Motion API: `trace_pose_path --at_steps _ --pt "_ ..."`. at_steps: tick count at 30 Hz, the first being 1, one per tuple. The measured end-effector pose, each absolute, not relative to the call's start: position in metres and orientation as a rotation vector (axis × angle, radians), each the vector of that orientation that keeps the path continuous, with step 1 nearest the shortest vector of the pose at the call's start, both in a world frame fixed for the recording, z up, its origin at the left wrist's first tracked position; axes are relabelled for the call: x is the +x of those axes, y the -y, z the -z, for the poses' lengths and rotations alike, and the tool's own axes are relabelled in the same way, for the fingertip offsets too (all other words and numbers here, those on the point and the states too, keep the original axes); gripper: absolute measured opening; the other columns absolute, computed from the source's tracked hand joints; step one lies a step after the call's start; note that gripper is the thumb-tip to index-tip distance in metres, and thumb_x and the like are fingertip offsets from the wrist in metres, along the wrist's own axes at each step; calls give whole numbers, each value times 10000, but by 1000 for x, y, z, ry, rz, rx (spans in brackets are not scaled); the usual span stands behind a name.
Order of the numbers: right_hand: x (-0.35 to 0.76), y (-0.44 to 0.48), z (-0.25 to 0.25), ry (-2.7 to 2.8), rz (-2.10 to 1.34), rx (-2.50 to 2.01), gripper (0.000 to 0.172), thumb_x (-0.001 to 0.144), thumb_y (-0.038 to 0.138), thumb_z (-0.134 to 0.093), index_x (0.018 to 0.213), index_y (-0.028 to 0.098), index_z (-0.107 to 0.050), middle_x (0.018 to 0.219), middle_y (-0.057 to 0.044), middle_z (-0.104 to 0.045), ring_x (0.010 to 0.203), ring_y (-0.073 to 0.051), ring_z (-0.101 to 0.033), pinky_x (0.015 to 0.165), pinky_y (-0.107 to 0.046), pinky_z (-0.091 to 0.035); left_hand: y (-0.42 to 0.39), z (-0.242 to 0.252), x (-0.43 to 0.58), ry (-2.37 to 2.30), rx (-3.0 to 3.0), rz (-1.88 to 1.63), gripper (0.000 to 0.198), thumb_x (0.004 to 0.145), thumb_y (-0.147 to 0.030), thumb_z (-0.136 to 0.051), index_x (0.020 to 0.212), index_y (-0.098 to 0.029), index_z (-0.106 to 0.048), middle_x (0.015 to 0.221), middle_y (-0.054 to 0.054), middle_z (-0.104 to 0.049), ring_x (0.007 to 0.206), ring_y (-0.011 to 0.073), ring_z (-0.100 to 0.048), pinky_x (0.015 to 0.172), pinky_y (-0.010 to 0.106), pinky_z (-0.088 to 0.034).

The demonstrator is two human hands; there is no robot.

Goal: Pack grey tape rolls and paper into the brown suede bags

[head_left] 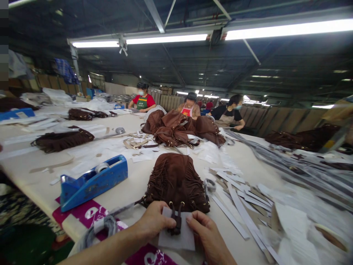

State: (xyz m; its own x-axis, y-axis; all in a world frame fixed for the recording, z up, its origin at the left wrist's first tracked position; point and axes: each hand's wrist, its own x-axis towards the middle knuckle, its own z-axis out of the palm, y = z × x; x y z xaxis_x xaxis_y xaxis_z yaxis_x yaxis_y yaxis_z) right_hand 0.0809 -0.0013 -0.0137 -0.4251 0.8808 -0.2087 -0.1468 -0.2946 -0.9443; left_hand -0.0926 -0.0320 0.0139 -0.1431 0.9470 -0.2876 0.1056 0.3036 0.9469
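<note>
Pinching dark cord ends [179,220], aligned lengthwise toward the brown bag [176,176], between left fingers [170,223] over the white sheet [176,242]; gripping the sheet's upper right corner between right fingers [194,223].

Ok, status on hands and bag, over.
Left hand pinching drawstring; right hand holding white sheet; brown fringed bag just beyond; blue tape dispenser off left.

Bare hands [154,221], bare left forearm [110,246]
</note>
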Motion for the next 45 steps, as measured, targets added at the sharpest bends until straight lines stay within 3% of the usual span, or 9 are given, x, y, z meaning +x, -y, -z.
trace_pose_path --at_steps 7,13,17,22,24,27,33,40,45 --pt "72 5 8 1107 -1947 -891 357 631 427 -790 775 161 -601 699 -12 -647 642 -137 -603 599 -249 -497 33 -12 -93 -1508 1024 -1039 198 476 -87 -576 653 -166 -536 537 -77 -516 546 112 -462 505 215 -322" --pt "62 -5 6 1438 -1644 -1131 365 565 394 -761 627 201 -458 505 79 -478 438 -83 -424 375 -189 -366 30 -9 -92 -1462 1026 -1063 192 453 -123 -631 596 -167 -510 506 -80 -494 528 101 -423 486 210 -292" --pt "58 -6 2 1571 -1485 -1160 294 584 364 -665 595 216 -411 492 84 -421 446 -89 -394 395 -205 -316 32 -12 -90 -1434 1007 -1070 189 443 -154 -641 583 -163 -515 499 -79 -461 511 86 -386 476 202 -267" --pt "60 -8 6 1588 -1370 -1176 230 595 309 -610 605 218 -399 523 76 -415 502 -97 -394 463 -222 -310 45 -32 -96 -954 830 -966 158 479 -163 -532 613 -125 -606 625 16 -584 620 123 -545 606 213 -425" --pt "60 -8 7 1569 -1418 -1151 247 607 321 -612 620 223 -386 525 81 -404 495 -95 -377 459 -224 -295 47 -35 -99 -817 701 -948 197 484 -149 -571 662 -101 -642 717 55 -631 704 125 -589 705 205 -457" --pt "57 -6 7 1574 -1428 -1085 263 634 333 -619 629 224 -380 534 87 -387 504 -92 -347 470 -227 -286 45 -27 -98 -974 665 -990 228 484 -178 -728 679 -91 -646 695 48 -636 612 84 -567 646 176 -462" --pt "51 2 8 1655 -1182 -1074 226 644 278 -576 578 224 -367 536 75 -361 536 -105 -343 499 -239 -274 34 -3 -91 -1324 805 -1009 351 481 -392 -778 588 -169 -529 405 -71 -458 343 48 -334 341 175 -228" --pt "54 9 11 1721 -1372 -934 127 675 263 -581 709 206 -473 638 46 -464 593 -129 -434 537 -241 -348 32 -2 -92 -1359 792 -962 409 472 -437 -752 648 -194 -474 427 -91 -408 376 47 -297 382 188 -153" --pt "49 13 11 1709 -1050 -1009 92 633 191 -598 660 204 -510 673 19 -506 646 -160 -496 590 -264 -385 28 1 -87 -1453 919 -1045 306 556 -389 -682 632 -195 -459 489 -84 -405 456 79 -340 467 218 -237"
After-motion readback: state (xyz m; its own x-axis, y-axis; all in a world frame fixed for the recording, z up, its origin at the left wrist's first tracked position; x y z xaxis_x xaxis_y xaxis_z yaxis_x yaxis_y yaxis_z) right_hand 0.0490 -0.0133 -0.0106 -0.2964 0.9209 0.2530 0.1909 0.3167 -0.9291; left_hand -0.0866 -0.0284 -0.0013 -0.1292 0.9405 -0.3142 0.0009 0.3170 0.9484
